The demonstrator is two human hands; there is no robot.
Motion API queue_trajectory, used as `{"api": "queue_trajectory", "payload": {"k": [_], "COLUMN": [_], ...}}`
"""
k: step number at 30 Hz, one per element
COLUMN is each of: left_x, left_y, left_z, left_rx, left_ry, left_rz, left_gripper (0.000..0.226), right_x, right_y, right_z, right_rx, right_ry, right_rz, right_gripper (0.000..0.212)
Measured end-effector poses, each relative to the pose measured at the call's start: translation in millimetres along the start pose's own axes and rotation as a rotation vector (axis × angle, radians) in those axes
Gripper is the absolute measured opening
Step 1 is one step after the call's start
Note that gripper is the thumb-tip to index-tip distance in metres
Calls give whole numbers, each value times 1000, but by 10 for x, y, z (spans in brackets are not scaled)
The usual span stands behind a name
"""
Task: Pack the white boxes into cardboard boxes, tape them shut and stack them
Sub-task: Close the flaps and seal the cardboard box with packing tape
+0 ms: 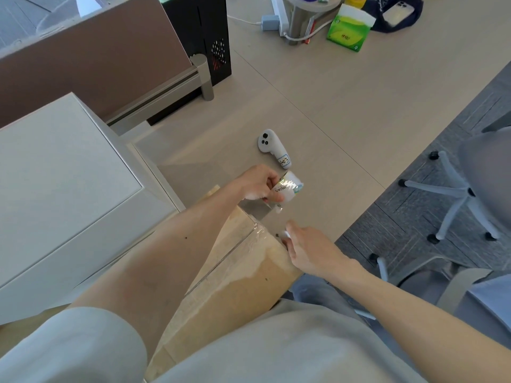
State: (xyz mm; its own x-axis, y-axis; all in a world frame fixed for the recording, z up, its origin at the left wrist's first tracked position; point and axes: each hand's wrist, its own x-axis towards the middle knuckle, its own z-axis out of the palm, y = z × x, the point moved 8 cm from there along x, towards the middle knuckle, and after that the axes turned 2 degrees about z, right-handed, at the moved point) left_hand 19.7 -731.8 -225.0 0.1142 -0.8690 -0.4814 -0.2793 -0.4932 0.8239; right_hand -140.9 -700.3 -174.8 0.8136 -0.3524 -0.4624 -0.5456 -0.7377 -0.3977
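Observation:
A closed cardboard box (pixel 243 275) lies on the table in front of me, with clear tape (pixel 235 252) running along its top seam. My left hand (pixel 257 185) grips a roll of clear tape (pixel 287 189) just past the box's far end. My right hand (pixel 307 250) lies at the box's far right corner, fingers stretched out and pressing the tape end down over the edge. A big white box (pixel 60 189) stands to the left of the cardboard box.
A white handheld controller (pixel 272 147) with a label lies on the table beyond the tape roll. A brown desk divider (pixel 96 59), a black case (pixel 204 37) and a green tissue pack (pixel 349 29) stand further back. An office chair (pixel 470 186) is at the right.

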Motion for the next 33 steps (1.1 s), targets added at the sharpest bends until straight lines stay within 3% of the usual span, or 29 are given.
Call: {"api": "queue_trajectory", "payload": {"k": [7, 14, 16, 20, 24, 29, 33], "left_x": [28, 17, 9, -3, -9, 37, 93], "left_y": [-64, -130, -154, -153, -117, -54, -31], "left_z": [-11, -82, -100, -85, -28, 58, 147], "left_rx": [32, 37, 24, -16, -102, -164, -191], "left_ry": [41, 142, 169, 194, 205, 187, 158], "left_rz": [-23, -71, -98, -127, -146, -156, -173], "left_gripper": [18, 12, 13, 13, 18, 22, 21], "right_x": [312, 779, 857, 937, 1000, 1185, 1324], "right_y": [757, 1261, 1340, 1477, 1596, 1515, 1339], "right_z": [-39, 111, 160, 214, 82, -451, -600], "right_rx": [160, 251, 251, 190, 173, 568, 529], "right_ry": [61, -9, -13, -31, 26, 79, -74], "right_rz": [231, 297, 299, 247, 207, 54, -155], "right_gripper": [20, 35, 29, 25, 43, 81, 69]}}
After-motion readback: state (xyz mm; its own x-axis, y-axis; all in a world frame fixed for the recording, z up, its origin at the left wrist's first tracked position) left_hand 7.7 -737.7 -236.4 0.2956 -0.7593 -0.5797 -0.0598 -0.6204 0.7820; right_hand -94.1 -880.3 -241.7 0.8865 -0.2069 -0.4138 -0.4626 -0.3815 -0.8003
